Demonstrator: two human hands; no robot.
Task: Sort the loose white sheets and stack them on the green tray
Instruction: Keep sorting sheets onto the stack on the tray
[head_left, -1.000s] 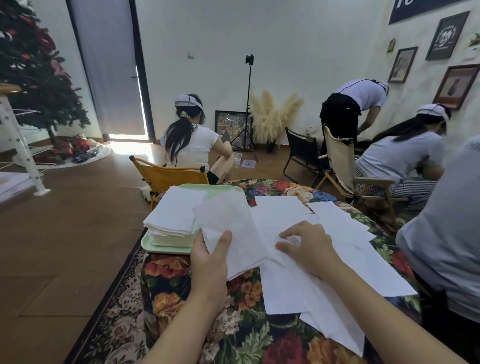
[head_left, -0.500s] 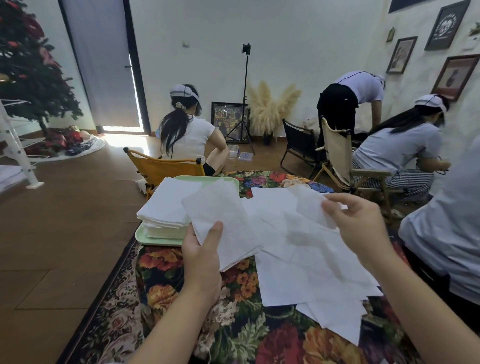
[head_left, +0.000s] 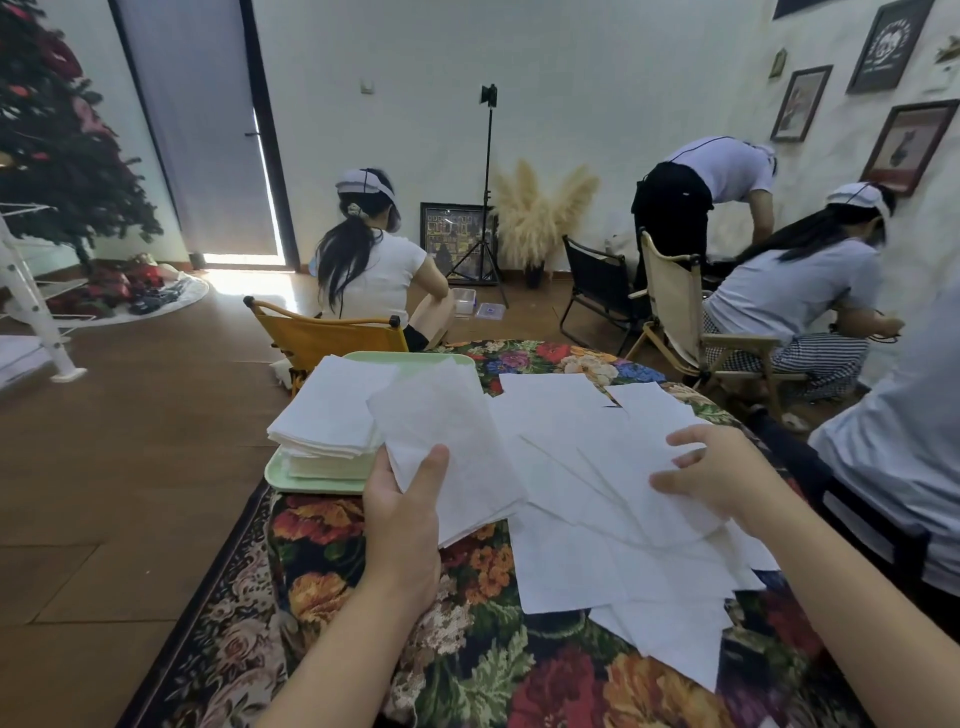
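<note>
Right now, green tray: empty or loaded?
Loaded. The green tray carries a thick stack of white sheets; only its rim shows.

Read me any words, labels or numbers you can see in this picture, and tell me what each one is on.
No text can be read.
Round emblem on the dark poster: lettering too blurred.
White sheets on the table and the stack on the green tray: no print shows.
</note>
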